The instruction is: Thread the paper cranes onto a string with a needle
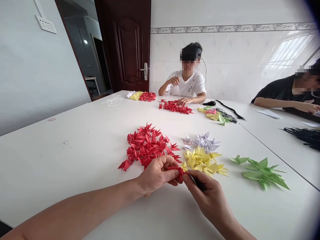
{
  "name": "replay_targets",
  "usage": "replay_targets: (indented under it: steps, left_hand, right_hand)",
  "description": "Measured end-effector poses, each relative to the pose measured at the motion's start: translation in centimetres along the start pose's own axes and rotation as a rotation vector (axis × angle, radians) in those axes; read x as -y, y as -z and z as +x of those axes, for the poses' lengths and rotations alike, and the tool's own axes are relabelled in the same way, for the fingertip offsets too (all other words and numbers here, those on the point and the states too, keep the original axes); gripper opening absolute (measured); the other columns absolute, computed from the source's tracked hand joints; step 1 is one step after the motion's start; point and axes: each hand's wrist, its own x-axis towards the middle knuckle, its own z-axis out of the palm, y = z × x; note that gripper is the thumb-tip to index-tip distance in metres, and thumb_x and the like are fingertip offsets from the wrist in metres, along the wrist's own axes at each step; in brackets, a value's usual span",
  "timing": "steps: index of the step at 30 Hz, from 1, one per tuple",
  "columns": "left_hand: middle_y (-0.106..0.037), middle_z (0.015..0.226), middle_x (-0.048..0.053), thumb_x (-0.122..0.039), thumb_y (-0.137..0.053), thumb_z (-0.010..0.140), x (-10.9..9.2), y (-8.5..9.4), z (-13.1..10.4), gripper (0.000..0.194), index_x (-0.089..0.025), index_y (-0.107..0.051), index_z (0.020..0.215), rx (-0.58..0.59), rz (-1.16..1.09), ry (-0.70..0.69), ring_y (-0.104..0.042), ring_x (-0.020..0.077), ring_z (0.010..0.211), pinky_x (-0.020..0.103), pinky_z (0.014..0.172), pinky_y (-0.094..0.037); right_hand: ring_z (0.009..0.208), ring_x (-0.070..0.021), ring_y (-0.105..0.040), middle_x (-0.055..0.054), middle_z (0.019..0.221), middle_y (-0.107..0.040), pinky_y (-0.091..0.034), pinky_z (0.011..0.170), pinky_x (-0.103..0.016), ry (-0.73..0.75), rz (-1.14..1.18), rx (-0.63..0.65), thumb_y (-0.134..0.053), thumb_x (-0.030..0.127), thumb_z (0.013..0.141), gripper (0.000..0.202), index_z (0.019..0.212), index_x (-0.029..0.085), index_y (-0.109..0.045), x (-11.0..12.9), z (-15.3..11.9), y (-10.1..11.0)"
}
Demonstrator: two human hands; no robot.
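Near the front of the white table (105,133), my left hand (158,173) pinches a red folded paper piece (180,175). My right hand (207,191) is closed at the right side of that piece, its fingertips touching it, and holds a thin dark pointed tool (193,178). Most of the tool is hidden in my palm. Just beyond my left hand lies a heap of red paper cranes (147,143). Behind my right hand are yellow paper cranes (200,160), with white ones (206,141) farther back. Green paper cranes (265,173) lie to the right.
Across the table a person in a white shirt (186,85) touches another red pile (175,106). Mixed cranes with black cords (220,115) lie beside it. At right sits a person in black (277,88) near black strings (303,135). White threads (113,100) lie at far left.
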Motion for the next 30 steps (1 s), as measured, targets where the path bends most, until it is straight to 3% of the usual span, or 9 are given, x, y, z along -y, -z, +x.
replay_targets:
  steps: [4,7,11,14,20,24,27,30]
  left_hand:
    - [-0.062,0.070,0.002,-0.035,-0.068,0.070,0.0,0.1,0.0,0.027,-0.016,-0.057,0.085,0.010,0.113,-0.062,-0.060,0.0141,0.066,0.027,0.060,-0.048]
    - [-0.062,0.068,0.003,-0.029,-0.056,0.079,-0.4,0.8,0.1,0.015,-0.016,-0.060,0.082,-0.010,0.319,-0.193,-0.059,0.0135,0.063,0.025,0.057,-0.046]
    - [-0.068,0.091,0.008,-0.015,-0.046,0.080,-0.9,3.0,0.6,0.021,-0.017,-0.065,0.088,-0.136,0.760,-0.498,-0.062,0.0188,0.085,0.030,0.074,-0.049]
    - [-0.069,0.096,0.008,-0.009,-0.043,0.078,-1.2,4.4,1.1,0.027,-0.018,-0.067,0.087,-0.120,1.007,-0.651,-0.061,0.0205,0.094,0.033,0.082,-0.047]
    - [-0.067,0.099,0.010,-0.008,-0.043,0.079,-1.3,4.7,1.2,0.028,-0.020,-0.068,0.082,-0.136,1.219,-0.709,-0.058,0.0226,0.093,0.035,0.078,-0.046]
    - [-0.063,0.108,0.010,-0.011,-0.044,0.080,-1.0,4.8,1.2,0.027,-0.021,-0.069,0.081,-0.196,1.162,-0.688,-0.054,0.0241,0.102,0.041,0.089,-0.040]
    - [-0.057,0.121,0.009,-0.019,-0.054,0.078,-0.9,4.6,0.9,0.023,-0.024,-0.067,0.096,-0.208,0.921,-0.730,-0.044,0.0265,0.118,0.045,0.103,-0.028]
    - [-0.041,0.139,0.005,-0.034,-0.065,0.073,-1.0,3.3,0.0,0.049,-0.030,-0.054,0.120,-0.014,0.514,-0.704,-0.024,0.0269,0.133,0.044,0.109,-0.018]
  right_hand:
    - [0.050,-0.0123,-0.049,-0.001,0.060,-0.062,-0.041,0.047,-0.021,0.037,0.038,0.017,-0.055,0.038,0.081,0.023,0.078,0.018,-0.067,0.1,-0.1,0.0]
    - [0.048,-0.0121,-0.049,0.000,0.056,-0.058,-0.041,0.046,-0.021,0.038,0.035,-0.001,-0.054,0.039,0.082,0.024,0.077,0.019,-0.067,0.1,0.0,0.2]
    - [0.048,-0.0123,-0.045,0.000,0.051,-0.049,-0.037,0.044,-0.022,-0.046,0.047,-0.177,-0.052,0.044,0.082,0.031,0.067,0.018,-0.063,-0.2,0.4,0.6]
    - [0.047,-0.0112,-0.041,0.001,0.052,-0.047,-0.034,0.041,-0.021,-0.108,0.109,-0.239,-0.052,0.046,0.081,0.034,0.065,0.018,-0.059,-0.5,0.7,0.8]
    - [0.047,-0.0101,-0.037,0.002,0.051,-0.044,-0.031,0.041,-0.022,-0.120,0.121,-0.239,-0.053,0.047,0.081,0.034,0.064,0.018,-0.057,-0.7,0.9,0.9]
    - [0.047,-0.0098,-0.035,0.003,0.051,-0.041,-0.030,0.042,-0.022,-0.109,0.127,-0.236,-0.055,0.049,0.080,0.037,0.059,0.018,-0.053,-0.7,0.9,0.8]
    - [0.044,-0.0077,-0.034,0.004,0.052,-0.040,-0.027,0.038,-0.020,-0.209,0.340,-0.263,-0.058,0.052,0.077,0.037,0.065,0.017,-0.057,-0.6,1.2,0.8]
    - [0.036,-0.0031,-0.030,0.005,0.056,-0.046,-0.022,0.033,-0.017,-0.376,0.725,-0.248,-0.059,0.053,0.076,0.038,0.085,0.016,-0.062,-0.5,1.7,1.2]
